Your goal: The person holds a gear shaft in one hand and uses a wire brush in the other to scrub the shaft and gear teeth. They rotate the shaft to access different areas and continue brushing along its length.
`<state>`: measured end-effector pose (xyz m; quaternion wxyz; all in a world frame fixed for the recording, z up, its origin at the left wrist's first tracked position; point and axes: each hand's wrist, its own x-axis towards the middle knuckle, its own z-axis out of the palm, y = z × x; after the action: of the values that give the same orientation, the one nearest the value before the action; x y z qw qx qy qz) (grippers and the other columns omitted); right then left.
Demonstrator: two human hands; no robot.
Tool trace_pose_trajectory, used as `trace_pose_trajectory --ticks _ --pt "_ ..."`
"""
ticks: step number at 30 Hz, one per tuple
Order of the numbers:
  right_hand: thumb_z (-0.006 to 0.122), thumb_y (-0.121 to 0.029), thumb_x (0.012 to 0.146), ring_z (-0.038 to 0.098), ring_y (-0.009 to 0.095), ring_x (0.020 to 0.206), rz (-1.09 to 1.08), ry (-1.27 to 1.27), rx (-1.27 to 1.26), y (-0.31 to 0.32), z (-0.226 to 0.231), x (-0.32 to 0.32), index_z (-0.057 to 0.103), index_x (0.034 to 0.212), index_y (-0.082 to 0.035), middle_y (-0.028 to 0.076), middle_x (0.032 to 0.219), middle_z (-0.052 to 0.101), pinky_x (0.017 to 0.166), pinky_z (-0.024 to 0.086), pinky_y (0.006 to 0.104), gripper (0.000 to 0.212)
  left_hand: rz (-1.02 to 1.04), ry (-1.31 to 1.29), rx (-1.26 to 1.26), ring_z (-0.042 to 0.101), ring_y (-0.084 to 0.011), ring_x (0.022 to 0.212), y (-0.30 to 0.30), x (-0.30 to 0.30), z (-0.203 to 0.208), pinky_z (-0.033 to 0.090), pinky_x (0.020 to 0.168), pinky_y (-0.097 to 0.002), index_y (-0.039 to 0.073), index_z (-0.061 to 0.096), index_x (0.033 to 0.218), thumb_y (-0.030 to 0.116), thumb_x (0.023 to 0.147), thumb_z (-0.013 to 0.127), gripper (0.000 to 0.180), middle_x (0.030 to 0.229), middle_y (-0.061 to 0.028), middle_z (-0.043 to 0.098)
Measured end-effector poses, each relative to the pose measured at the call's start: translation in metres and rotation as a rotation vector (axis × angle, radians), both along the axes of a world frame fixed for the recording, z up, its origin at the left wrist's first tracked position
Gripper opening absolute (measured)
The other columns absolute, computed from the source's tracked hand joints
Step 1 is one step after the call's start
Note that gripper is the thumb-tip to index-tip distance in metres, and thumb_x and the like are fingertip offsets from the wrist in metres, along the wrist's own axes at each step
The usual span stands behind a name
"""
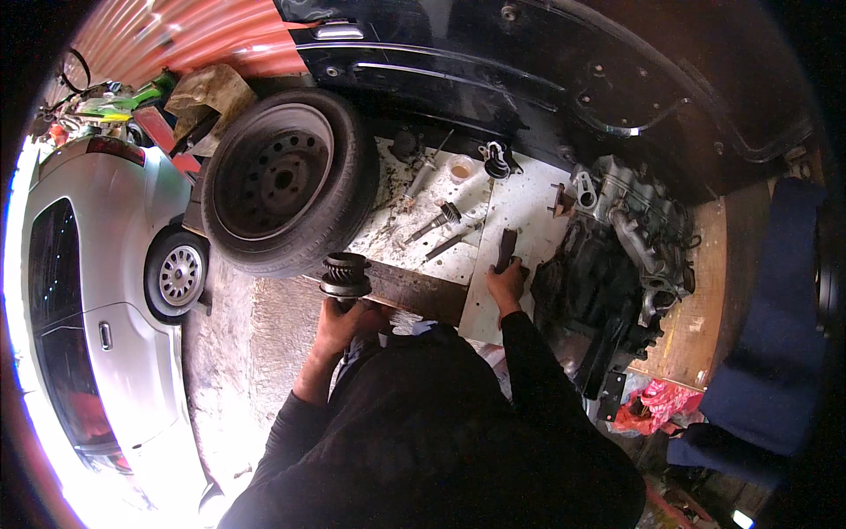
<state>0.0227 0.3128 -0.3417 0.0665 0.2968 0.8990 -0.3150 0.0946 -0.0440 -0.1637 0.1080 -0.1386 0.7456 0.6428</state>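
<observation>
Upright in my left hand point(339, 322) is a dark metal gear cluster point(345, 275), a toothed gear above a wider ring. The fingers are closed round its lower part, just off the front edge of the workbench point(401, 291). My right hand point(506, 286) grips the lower end of a dark, flat, elongated piece point(506, 245) over the white bench top; its exact kind is unclear. Between and beyond the hands lie a geared shaft point(436, 221), a slim dark rod point(451, 244) and a long thin tool point(425, 176).
A wheel with tyre point(352, 189) lies at the bench's left end. An engine point(617, 256) stands close to my right arm. A small cup point(459, 168) and a black-and-silver part point(498, 160) sit at the back. A silver car point(132, 353) is parked at left.
</observation>
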Motion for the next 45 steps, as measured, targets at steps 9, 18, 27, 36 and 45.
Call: trace_pose_trajectory --ticks 9,18,27,36,45 --pt "0.069 -0.033 0.088 0.061 0.043 0.114 0.408 0.068 0.106 -0.066 0.028 -0.013 0.036 0.151 -0.015 0.025 0.124 0.06 0.094 0.05 0.0513 0.074 0.119 -0.169 0.242 0.045 -0.0058 0.054 -0.007 -0.009 0.028 0.034 0.047 -0.0255 0.005 0.061 0.094 0.019 0.093 0.068 0.015 0.07 0.0032 0.052" --pt "0.066 -0.036 0.096 0.065 0.04 0.103 0.311 -0.056 -0.003 -0.11 -0.012 -0.061 0.061 0.122 -0.008 0.019 0.109 0.067 0.088 0.053 0.0548 0.039 -0.023 -0.281 0.354 0.055 -0.0118 0.079 -0.054 -0.051 0.049 0.047 0.066 -0.0275 -0.003 0.061 0.118 0.015 0.092 0.069 0.033 0.092 -0.0035 0.06" --pt "0.058 -0.008 0.097 0.07 0.027 0.092 -0.06 0.567 -1.398 -0.083 0.092 0.007 0.05 0.138 -0.003 0.016 0.106 0.067 0.082 0.056 0.038 0.041 -0.164 -0.217 0.361 0.052 -0.0081 0.076 -0.072 -0.101 0.092 0.042 0.063 -0.0259 -0.002 0.06 0.112 0.012 0.092 0.068 0.025 0.088 -0.0008 0.06" --pt "0.057 -0.025 0.097 0.071 0.025 0.085 0.59 0.828 -0.871 -0.116 0.334 0.042 0.066 0.117 0.005 0.011 0.087 0.072 0.078 0.056 0.0352 0.037 -0.227 -0.139 0.298 0.055 -0.0127 0.078 -0.044 -0.108 0.099 0.044 0.065 -0.0277 -0.001 0.059 0.111 0.014 0.093 0.066 0.025 0.091 -0.0046 0.061" --pt "0.058 -0.023 0.092 0.074 0.029 0.089 0.921 0.792 -0.429 -0.144 0.352 0.013 0.068 0.12 0.002 0.018 0.096 0.073 0.081 0.056 0.0371 0.038 -0.28 -0.313 0.541 0.042 -0.0081 0.048 -0.015 -0.083 0.1 0.029 0.041 -0.0244 0.003 0.06 0.096 0.02 0.095 0.06 0.016 0.068 -0.0013 0.054"
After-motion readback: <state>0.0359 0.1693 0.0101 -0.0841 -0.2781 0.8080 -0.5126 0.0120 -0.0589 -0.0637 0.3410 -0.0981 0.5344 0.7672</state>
